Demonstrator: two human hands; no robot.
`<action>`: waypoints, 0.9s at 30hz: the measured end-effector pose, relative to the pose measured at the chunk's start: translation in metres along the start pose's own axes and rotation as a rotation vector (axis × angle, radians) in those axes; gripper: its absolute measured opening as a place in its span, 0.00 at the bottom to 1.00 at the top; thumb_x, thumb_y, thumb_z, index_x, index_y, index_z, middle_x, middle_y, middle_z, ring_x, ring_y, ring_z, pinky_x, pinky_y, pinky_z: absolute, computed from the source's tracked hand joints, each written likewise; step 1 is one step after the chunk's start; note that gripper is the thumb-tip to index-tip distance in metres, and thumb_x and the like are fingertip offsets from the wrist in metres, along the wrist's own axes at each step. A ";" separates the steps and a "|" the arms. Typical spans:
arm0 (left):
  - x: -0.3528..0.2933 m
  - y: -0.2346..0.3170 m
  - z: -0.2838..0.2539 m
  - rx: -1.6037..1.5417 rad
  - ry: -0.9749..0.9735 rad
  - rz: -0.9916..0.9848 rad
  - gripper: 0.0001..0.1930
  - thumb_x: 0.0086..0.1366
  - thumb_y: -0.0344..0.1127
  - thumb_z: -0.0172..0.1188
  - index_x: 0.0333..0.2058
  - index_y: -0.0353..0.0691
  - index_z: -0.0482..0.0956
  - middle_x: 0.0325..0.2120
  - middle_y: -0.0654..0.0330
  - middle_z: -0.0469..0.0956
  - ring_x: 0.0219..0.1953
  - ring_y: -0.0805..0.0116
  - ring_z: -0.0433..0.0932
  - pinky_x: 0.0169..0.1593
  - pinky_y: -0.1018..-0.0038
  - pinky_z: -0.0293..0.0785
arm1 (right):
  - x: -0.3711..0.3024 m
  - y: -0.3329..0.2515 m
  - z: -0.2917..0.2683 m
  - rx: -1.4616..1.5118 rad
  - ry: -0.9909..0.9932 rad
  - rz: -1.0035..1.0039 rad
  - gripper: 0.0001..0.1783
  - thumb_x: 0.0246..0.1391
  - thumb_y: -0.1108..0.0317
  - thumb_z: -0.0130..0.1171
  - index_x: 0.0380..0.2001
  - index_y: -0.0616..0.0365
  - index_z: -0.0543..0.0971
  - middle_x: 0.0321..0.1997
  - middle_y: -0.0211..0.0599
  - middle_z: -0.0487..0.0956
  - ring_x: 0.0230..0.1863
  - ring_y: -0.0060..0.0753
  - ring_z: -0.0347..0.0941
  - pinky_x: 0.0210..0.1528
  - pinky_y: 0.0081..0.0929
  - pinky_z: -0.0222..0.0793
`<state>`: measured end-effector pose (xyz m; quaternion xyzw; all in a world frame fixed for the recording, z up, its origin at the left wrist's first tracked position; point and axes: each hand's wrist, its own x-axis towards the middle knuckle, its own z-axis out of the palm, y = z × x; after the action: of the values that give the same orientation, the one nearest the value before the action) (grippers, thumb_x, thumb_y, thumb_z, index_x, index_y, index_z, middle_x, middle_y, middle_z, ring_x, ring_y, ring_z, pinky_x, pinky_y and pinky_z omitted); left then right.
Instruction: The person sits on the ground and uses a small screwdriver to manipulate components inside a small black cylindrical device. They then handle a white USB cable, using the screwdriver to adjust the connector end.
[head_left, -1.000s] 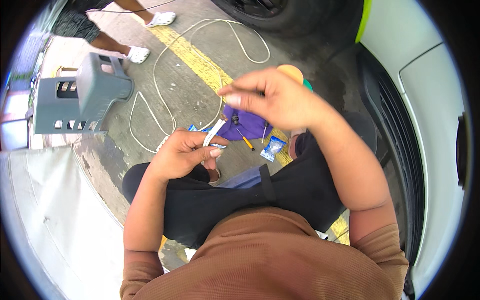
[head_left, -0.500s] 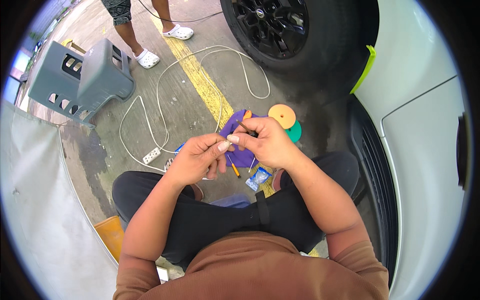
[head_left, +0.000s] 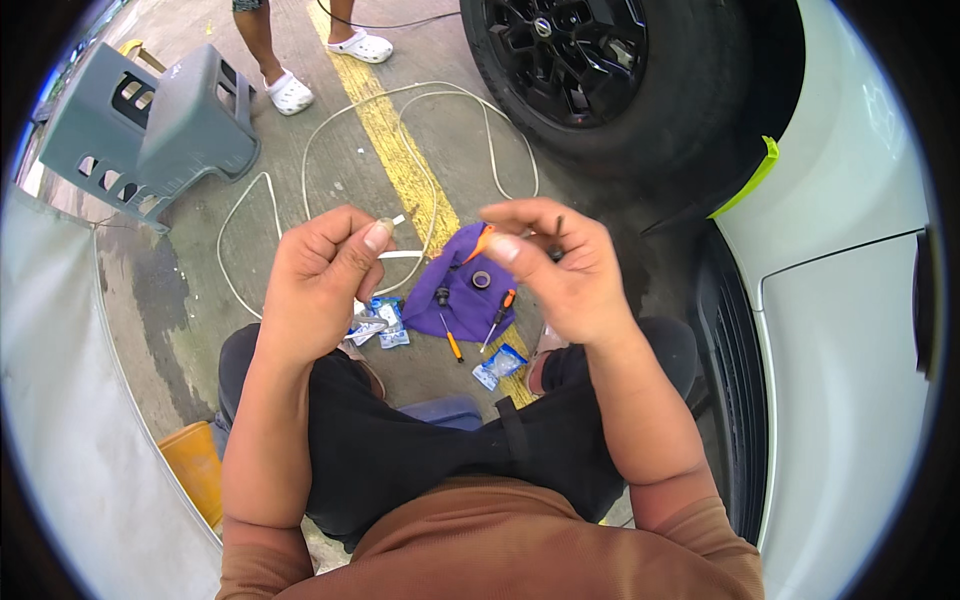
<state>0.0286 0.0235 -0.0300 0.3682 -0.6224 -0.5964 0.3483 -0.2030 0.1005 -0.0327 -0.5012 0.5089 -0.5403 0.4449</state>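
Observation:
My left hand (head_left: 318,275) is pinched on the end of a white cable (head_left: 402,254), whose pale tip pokes out past the thumb. Apart from it, my right hand (head_left: 560,265) curls around a thin dark object (head_left: 558,228) with a black part; its kind is unclear. Below the hands a purple cloth (head_left: 425,305) lies on the ground. On it are a roll of tape (head_left: 481,280), a black round piece (head_left: 442,296), a screwdriver (head_left: 499,318) and an orange item (head_left: 482,242) partly behind my right thumb. A thin orange-handled screwdriver (head_left: 452,343) lies at its edge.
Blue-and-white packets (head_left: 390,322) lie near my feet, another packet (head_left: 499,367) to the right. Grey plastic stools (head_left: 195,120) stand far left; a person in white clogs (head_left: 290,93) is beyond. A car wheel (head_left: 570,60) and white bodywork (head_left: 850,350) flank the right.
My hands have moved apart, the left going leftward with the white cable and the right shifting right. The orange and green discs are now hidden by my right hand; more of the cloth shows.

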 end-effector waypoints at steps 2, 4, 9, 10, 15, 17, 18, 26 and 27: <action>0.002 -0.002 0.008 0.025 -0.016 -0.014 0.12 0.73 0.36 0.58 0.31 0.35 0.78 0.16 0.71 0.68 0.20 0.84 0.61 0.25 0.81 0.57 | 0.001 0.000 0.005 -0.216 -0.078 -0.085 0.16 0.55 0.65 0.70 0.46 0.58 0.83 0.31 0.30 0.81 0.28 0.20 0.74 0.32 0.22 0.70; 0.005 -0.002 0.012 0.066 -0.032 -0.019 0.12 0.73 0.36 0.58 0.31 0.35 0.77 0.17 0.71 0.68 0.21 0.84 0.61 0.25 0.81 0.57 | 0.005 0.002 0.012 -0.351 -0.119 -0.229 0.15 0.51 0.67 0.70 0.42 0.59 0.83 0.31 0.38 0.83 0.28 0.32 0.78 0.29 0.28 0.71; 0.010 0.000 0.012 -0.009 -0.072 -0.007 0.12 0.73 0.36 0.57 0.32 0.34 0.77 0.19 0.71 0.68 0.23 0.84 0.61 0.26 0.81 0.57 | 0.013 0.003 0.017 -0.283 -0.144 -0.154 0.06 0.53 0.72 0.68 0.33 0.61 0.83 0.28 0.36 0.82 0.28 0.26 0.77 0.31 0.24 0.69; 0.009 0.000 0.012 -0.016 -0.066 -0.006 0.12 0.73 0.36 0.57 0.32 0.34 0.77 0.20 0.71 0.67 0.23 0.84 0.61 0.26 0.81 0.57 | 0.013 0.003 0.017 -0.219 -0.121 -0.104 0.05 0.53 0.71 0.68 0.31 0.60 0.83 0.27 0.38 0.82 0.27 0.29 0.77 0.30 0.27 0.70; 0.008 0.001 0.010 -0.082 -0.083 -0.049 0.11 0.73 0.36 0.57 0.33 0.34 0.78 0.20 0.72 0.66 0.23 0.84 0.61 0.27 0.81 0.57 | 0.007 -0.003 0.014 -0.025 -0.158 0.055 0.05 0.57 0.71 0.66 0.35 0.61 0.84 0.26 0.29 0.80 0.29 0.17 0.72 0.34 0.22 0.68; 0.009 0.002 0.006 -0.068 -0.095 -0.082 0.11 0.73 0.36 0.57 0.33 0.34 0.78 0.20 0.72 0.66 0.23 0.84 0.61 0.27 0.81 0.57 | 0.010 -0.003 0.012 0.032 -0.132 0.101 0.07 0.58 0.71 0.66 0.39 0.61 0.84 0.28 0.27 0.80 0.31 0.15 0.70 0.35 0.21 0.68; 0.010 0.003 0.005 -0.086 -0.121 -0.091 0.11 0.73 0.36 0.57 0.33 0.34 0.78 0.20 0.73 0.67 0.23 0.84 0.61 0.27 0.81 0.57 | 0.013 -0.002 0.011 0.066 -0.075 0.105 0.09 0.59 0.71 0.66 0.42 0.61 0.84 0.29 0.27 0.80 0.32 0.14 0.70 0.36 0.21 0.68; -0.002 0.003 0.007 -0.110 -0.280 -0.181 0.13 0.74 0.37 0.55 0.33 0.34 0.79 0.18 0.72 0.66 0.18 0.85 0.54 0.22 0.81 0.48 | 0.020 0.006 0.008 -0.317 -0.222 -0.431 0.13 0.50 0.76 0.68 0.41 0.60 0.85 0.33 0.38 0.82 0.31 0.32 0.79 0.33 0.25 0.73; -0.002 0.003 0.007 -0.131 -0.296 -0.193 0.13 0.74 0.37 0.55 0.33 0.34 0.79 0.18 0.72 0.66 0.18 0.85 0.54 0.22 0.81 0.48 | 0.020 0.007 0.008 -0.355 -0.238 -0.459 0.10 0.50 0.77 0.68 0.39 0.62 0.85 0.33 0.38 0.83 0.29 0.30 0.80 0.31 0.24 0.73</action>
<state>0.0237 0.0289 -0.0270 0.3108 -0.5884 -0.7141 0.2174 -0.1977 0.0789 -0.0380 -0.7325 0.4132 -0.4668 0.2734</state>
